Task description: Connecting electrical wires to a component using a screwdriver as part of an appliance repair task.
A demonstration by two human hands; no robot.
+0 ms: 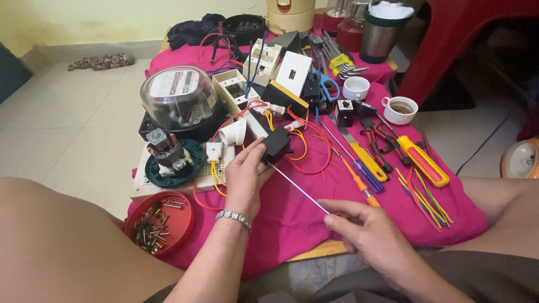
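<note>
A low surface draped in bright pink cloth point(292, 219) sits on a pale tiled floor, crowded with tools and electrical parts. The left hand point(245, 178) has its grip closed around a small black plastic box point(276, 144) with red and yellow wires trailing from it, held just above the cloth near the middle. The right hand point(368, 233) pinches the near end of a thin metal rod point(297, 188), whose far tip meets the box. A round red dish of screws point(159, 222) lies beside the left wrist.

A home — tiled floor point(84, 129), teacups point(400, 109), tools on pink cloth point(292, 213).
</note>
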